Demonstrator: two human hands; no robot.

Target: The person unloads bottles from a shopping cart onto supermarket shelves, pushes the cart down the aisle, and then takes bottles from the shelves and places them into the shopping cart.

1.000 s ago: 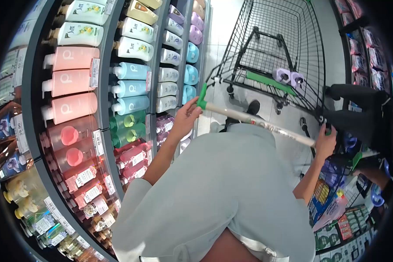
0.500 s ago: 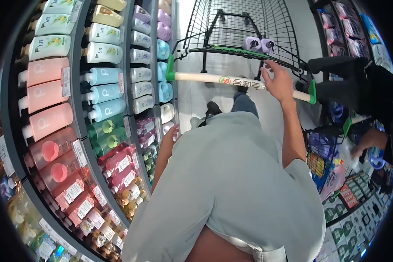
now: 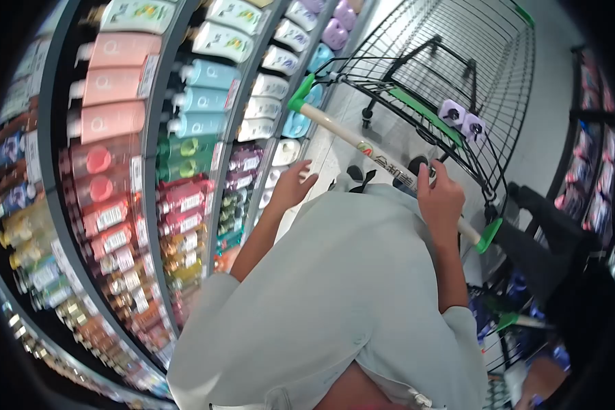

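Raised since half a second ago, the left hand (image 3: 295,184) now hangs near the shelf, fingers loosely parted around nothing, short of the green corner bracket (image 3: 299,94). Bent fingers of the right hand (image 3: 441,201) lie over the smooth, cream, round handle (image 3: 381,161) (whether they close round it, I cannot tell). That handle slants across the near end of the black wire shopping cart (image 3: 424,117), where two squarish lilac containers (image 3: 452,113) with dark tops sit. Glossy pink pump bottles (image 3: 114,85) and blue pump bottles (image 3: 208,101) line the left; another person's dark-clad legs (image 3: 550,219) crowd the cart's right side.
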